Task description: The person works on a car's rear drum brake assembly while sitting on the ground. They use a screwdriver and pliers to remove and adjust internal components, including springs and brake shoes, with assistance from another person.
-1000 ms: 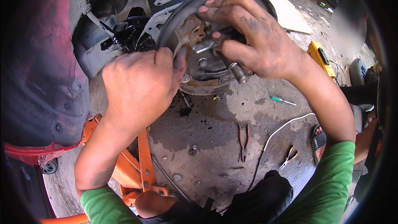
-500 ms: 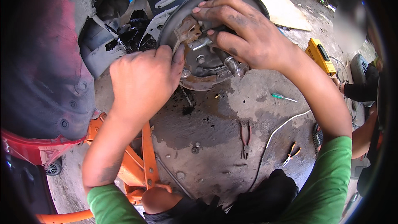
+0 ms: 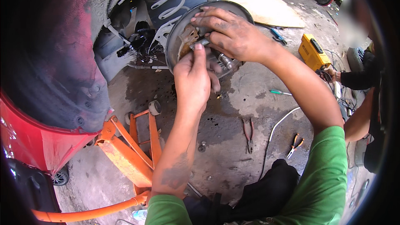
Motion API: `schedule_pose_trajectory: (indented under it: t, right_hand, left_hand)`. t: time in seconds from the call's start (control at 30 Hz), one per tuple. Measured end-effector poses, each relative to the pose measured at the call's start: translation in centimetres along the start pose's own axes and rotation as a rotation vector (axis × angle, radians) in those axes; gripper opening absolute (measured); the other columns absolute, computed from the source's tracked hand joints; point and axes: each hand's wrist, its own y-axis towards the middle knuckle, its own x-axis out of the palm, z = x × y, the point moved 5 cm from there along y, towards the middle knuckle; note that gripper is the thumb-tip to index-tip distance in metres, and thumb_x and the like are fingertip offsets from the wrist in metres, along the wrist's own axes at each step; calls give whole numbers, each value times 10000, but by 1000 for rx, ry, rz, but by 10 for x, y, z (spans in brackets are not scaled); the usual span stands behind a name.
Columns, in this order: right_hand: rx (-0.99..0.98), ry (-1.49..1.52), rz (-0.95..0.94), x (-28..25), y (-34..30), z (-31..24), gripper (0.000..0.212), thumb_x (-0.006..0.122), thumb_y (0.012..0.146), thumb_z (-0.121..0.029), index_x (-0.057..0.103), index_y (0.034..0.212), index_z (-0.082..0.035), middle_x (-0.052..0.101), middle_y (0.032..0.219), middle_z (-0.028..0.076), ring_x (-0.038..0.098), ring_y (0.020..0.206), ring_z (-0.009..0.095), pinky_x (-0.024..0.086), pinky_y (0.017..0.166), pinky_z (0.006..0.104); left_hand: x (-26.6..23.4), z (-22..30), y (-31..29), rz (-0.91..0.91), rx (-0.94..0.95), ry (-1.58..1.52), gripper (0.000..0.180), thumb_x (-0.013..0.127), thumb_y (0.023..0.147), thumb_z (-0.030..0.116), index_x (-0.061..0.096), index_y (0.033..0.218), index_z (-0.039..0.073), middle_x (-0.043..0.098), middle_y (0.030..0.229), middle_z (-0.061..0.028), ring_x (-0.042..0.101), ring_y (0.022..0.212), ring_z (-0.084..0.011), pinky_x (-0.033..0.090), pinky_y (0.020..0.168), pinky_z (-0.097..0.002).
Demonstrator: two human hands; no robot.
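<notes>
Ahead of me is a drum brake assembly (image 3: 180, 21), a round dark backing plate with rusty and bare metal parts. My right hand (image 3: 233, 37) is closed over its upper right, fingers bent across the face and thumb beside a small metal lever. Below that thumb sticks out a threaded metal spindle (image 3: 225, 61). My left hand (image 3: 192, 77) reaches up to the lower part of the brake. Its thumb points up against the metal parts near the middle, and its other fingers curl below, partly blurred. What they grip is hidden.
A red car body (image 3: 37, 141) fills the left, with a coil spring (image 3: 168, 0) behind. An orange floor jack (image 3: 125, 162) stands below. Pliers (image 3: 248, 135), orange-handled pliers (image 3: 295, 145) and a green screwdriver (image 3: 278, 92) lie on the ground. At right, another person's hand (image 3: 332, 75) is near a yellow box (image 3: 313, 52).
My left hand has shifted right and turned, from the brake's left side to below its middle, thumb now up. My right hand stays on the brake. The view has shifted slightly.
</notes>
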Motion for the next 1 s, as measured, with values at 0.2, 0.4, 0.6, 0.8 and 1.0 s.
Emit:
schedule_pose_trajectory:
  t: [0.2, 0.4, 0.6, 0.8, 1.0]
  right_hand:
    - [164, -87, -24, -19, 4, -20, 147, 659, 730, -127, 671, 826, -17, 603, 1326, 139, 508, 1314, 342, 469, 1061, 468]
    - [963, 97, 176, -20, -73, -35, 125, 700, 846, -84, 699, 948, -11, 700, 1088, 152, 678, 998, 283, 545, 796, 394]
    - [1241, 504, 358, 1, -101, -19, 176, 685, 941, -144, 688, 1020, 14, 726, 821, 102, 685, 705, 133, 534, 638, 291]
    - [647, -11, 173, -26, -32, -26, 276, 714, 833, -117, 720, 1107, -83, 674, 979, 87, 652, 874, 284, 544, 759, 386]
    - [184, -158, -100, -19, -5, -25, 453, 691, 709, -161, 733, 1156, -100, 655, 1039, 61, 593, 1007, 279, 508, 853, 395]
  left_hand:
    - [5, 0, 11, 52, 70, -65, 383, 509, 1060, 276, 663, 933, -52, 588, 625, -45, 459, 442, -92, 331, 405, -237]
    - [7, -3, 13, 37, 52, -132, 362, 490, 1064, 262, 641, 946, -46, 604, 651, -54, 465, 456, -91, 342, 420, -234]
    - [5, -3, 14, -68, 94, -52, 354, 447, 1091, 261, 601, 1015, -48, 610, 707, -69, 505, 496, -102, 395, 468, -238]
    - [3, -8, 13, -129, 136, 4, 316, 395, 1104, 222, 576, 1061, -33, 597, 749, -60, 535, 492, -109, 418, 450, -256]
    - [6, -8, 12, -149, 298, 129, 238, 374, 1099, 159, 523, 1083, -27, 558, 694, -41, 535, 436, -105, 417, 397, -259]
